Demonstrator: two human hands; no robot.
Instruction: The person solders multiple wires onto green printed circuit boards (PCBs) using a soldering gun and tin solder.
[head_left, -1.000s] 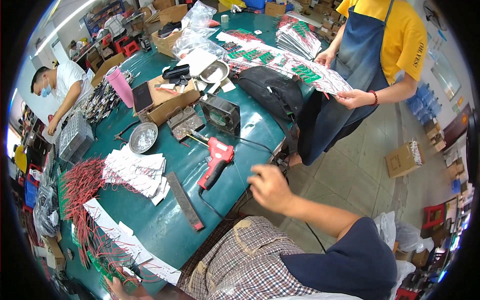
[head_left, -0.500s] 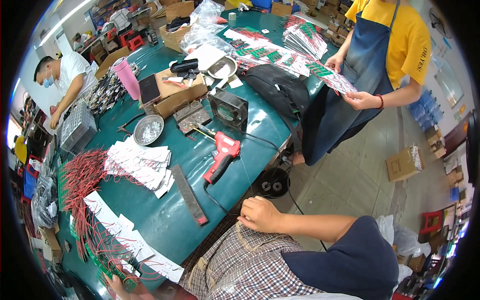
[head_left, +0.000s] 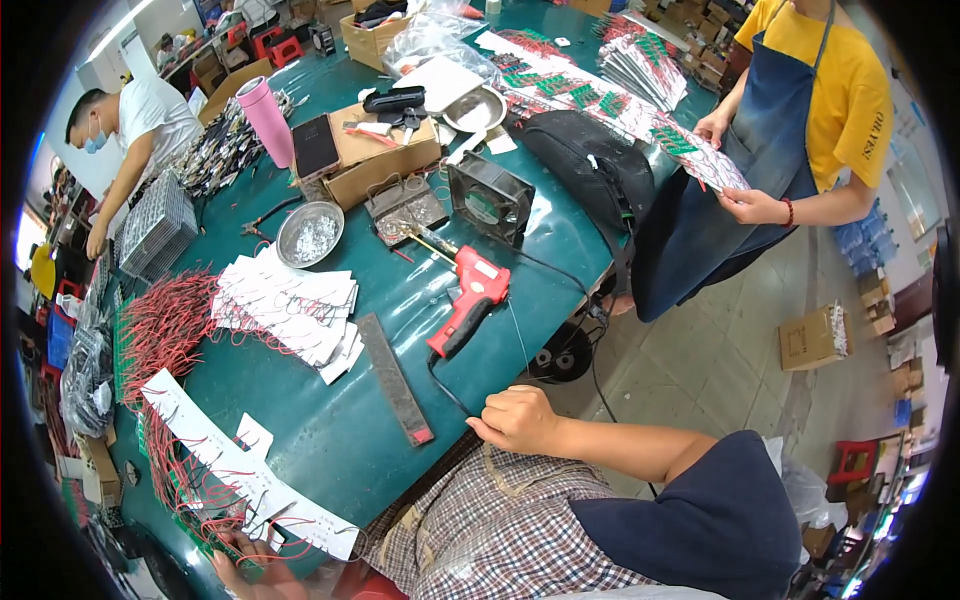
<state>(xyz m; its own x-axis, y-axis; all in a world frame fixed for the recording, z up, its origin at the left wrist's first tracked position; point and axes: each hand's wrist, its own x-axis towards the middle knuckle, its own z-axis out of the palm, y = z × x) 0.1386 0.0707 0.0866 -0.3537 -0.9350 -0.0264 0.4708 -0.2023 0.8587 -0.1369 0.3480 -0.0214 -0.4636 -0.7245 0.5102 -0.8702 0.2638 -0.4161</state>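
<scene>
My left hand [head_left: 258, 572] is at the lower left, its fingers curled at the near end of a long white strip of circuit boards [head_left: 222, 452] with red wires along it. Part of that hand is hidden by the strip and wires. My right hand [head_left: 518, 418] is closed at the table's front edge; whatever is in it is hidden. A thin wire [head_left: 519, 335] runs down toward it from beside the red soldering gun [head_left: 476, 298]. The gun lies on the table with its tip toward a small metal tray [head_left: 405, 210].
A dark flat bar [head_left: 395, 380] lies beside stacked white boards [head_left: 285, 305] and bundled red wires [head_left: 165, 325]. Behind are a metal bowl [head_left: 310, 235], a small fan [head_left: 490, 198] and a black bag [head_left: 590, 170]. A co-worker [head_left: 790, 130] holds another strip.
The view has shifted slightly, so most things sit farther right. Near my left hand, the overlapping white boards now lie as one straighter strip, with a small white piece apart. My right hand stays closed.
</scene>
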